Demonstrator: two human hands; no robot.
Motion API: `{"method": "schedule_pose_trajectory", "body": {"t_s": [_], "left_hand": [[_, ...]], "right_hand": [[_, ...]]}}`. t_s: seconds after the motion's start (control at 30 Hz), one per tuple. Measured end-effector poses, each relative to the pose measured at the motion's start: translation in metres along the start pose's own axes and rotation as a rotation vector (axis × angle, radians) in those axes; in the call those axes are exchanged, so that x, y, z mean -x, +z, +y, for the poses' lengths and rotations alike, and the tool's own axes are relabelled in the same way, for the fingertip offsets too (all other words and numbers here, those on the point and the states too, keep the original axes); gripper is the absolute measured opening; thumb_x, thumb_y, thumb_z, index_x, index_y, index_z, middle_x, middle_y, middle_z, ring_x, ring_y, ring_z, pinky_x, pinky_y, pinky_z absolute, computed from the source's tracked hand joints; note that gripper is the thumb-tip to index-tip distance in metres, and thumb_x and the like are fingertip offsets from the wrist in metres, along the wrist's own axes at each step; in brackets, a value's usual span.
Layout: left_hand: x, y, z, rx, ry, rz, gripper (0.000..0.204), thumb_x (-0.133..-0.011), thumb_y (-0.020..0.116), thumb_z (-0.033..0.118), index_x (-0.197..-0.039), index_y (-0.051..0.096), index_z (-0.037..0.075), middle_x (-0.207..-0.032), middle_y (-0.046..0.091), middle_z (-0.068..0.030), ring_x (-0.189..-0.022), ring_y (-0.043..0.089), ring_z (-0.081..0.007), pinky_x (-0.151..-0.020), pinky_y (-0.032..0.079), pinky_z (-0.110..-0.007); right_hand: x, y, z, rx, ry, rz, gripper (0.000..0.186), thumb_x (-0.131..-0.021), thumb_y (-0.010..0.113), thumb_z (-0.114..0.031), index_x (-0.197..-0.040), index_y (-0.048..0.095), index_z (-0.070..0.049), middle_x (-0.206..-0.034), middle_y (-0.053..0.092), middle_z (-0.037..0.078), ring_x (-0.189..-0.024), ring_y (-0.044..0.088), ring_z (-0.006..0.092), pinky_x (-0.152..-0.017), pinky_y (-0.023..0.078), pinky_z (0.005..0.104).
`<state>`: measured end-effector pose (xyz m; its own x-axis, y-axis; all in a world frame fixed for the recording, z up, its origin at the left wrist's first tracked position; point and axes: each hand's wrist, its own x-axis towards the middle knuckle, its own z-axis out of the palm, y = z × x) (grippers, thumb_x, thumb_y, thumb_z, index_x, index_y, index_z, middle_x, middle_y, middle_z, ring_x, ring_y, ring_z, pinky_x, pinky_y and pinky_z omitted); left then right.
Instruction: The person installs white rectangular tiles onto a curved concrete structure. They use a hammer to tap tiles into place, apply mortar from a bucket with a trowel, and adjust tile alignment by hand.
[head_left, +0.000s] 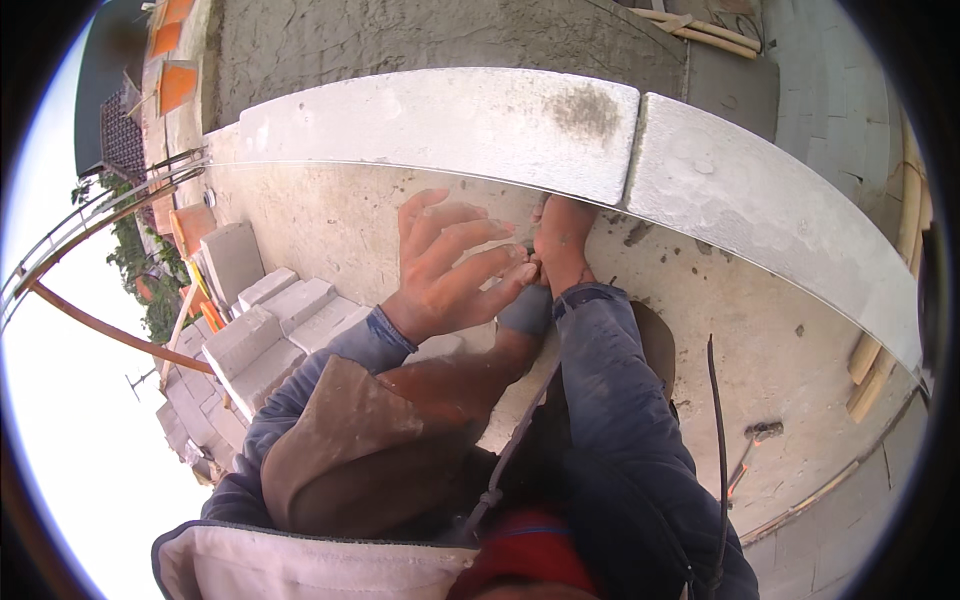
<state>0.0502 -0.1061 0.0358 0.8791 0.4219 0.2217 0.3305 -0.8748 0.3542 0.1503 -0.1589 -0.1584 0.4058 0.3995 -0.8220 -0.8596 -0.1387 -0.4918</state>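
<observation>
Left hand [445,262] is released, fingers loosely spread; right hand [565,238] has fingertips hidden at the long white block's [440,115] near edge, grip undeterminable. Second white block [770,205] sits just beside, rightward; pale blocks [252,345] lie stacked at left.

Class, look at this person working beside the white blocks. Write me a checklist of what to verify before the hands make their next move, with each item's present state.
1. Left hand free: ok, fingers spread and no tool visible in it.
2. Right hand empty: cannot tell, its fingertips are partly hidden.
3. Joint between the left white block and right white block closed: not ok, a dark line shows.
4. Left block's face clean: not ok, a dark smudge marks it.
5. Stacked blocks in view: ok, at left.
6. Hammer-like tool off the blocks: ok, on the floor at right.
</observation>
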Motion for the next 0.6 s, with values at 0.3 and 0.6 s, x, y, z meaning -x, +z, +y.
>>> {"method": "schedule_pose_trajectory", "body": {"t_s": [0.3, 0.6], "left_hand": [[0.046, -0.024, -0.112, 0.550, -1.176, 0.652, 0.089, -0.099, 0.076, 0.048, -0.159, 0.031, 0.001, -0.162, 0.038, -0.0210, -0.150, 0.040, -0.0356, -0.121, 0.036, -0.060], [0.032, -0.037, -0.152, 0.879, -1.254, 0.687, 0.117, -0.098, 0.078, 0.045, -0.171, -0.003, 0.003, -0.174, 0.020, -0.0202, -0.163, 0.019, -0.0398, -0.125, 0.024, -0.069]], "right_hand": [[-0.002, -0.001, 0.005, -0.117, 0.019, 0.078, 0.018, -0.107, 0.058, -0.025, -0.122, 0.053, -0.016, -0.080, 0.056, 0.001, -0.053, 0.046, 0.0163, -0.051, 0.037, 0.0369], [-0.007, -0.002, 0.005, -0.150, -0.015, 0.037, 0.013, -0.108, 0.058, -0.026, -0.116, 0.055, -0.016, -0.077, 0.054, 0.002, -0.052, 0.046, 0.0165, -0.051, 0.036, 0.0368]]}}
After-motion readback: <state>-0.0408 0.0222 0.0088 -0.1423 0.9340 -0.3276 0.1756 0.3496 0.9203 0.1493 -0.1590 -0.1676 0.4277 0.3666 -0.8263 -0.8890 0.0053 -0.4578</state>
